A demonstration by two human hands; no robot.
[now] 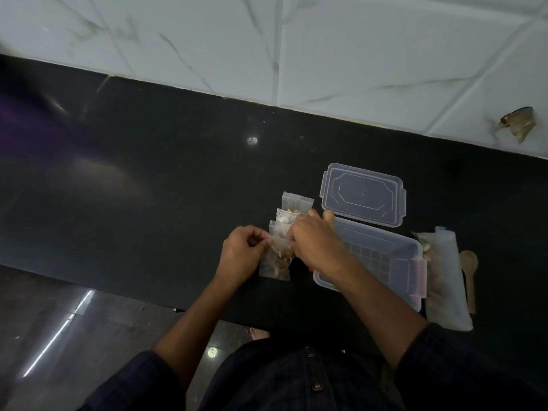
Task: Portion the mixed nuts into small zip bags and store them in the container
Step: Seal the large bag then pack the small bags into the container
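zip bag (274,264): filled, upright | filled bags (292,212): stacked behind | container (382,259): open, right

On a countertop (148,173) set against a tiled wall (355,48), a person's left hand (241,250) and right hand (314,241) meet over a small zip bag (275,262) near the counter's front edge, with three more filled bags (292,212) overlapping in a row just behind it. To the right of the bags sits an open container (382,262), its lid (363,194) lying flat directly behind it and touching its far rim. Right of the container lies a large bag of nuts (444,277), and a spoon (469,277) rests along that bag's right side.
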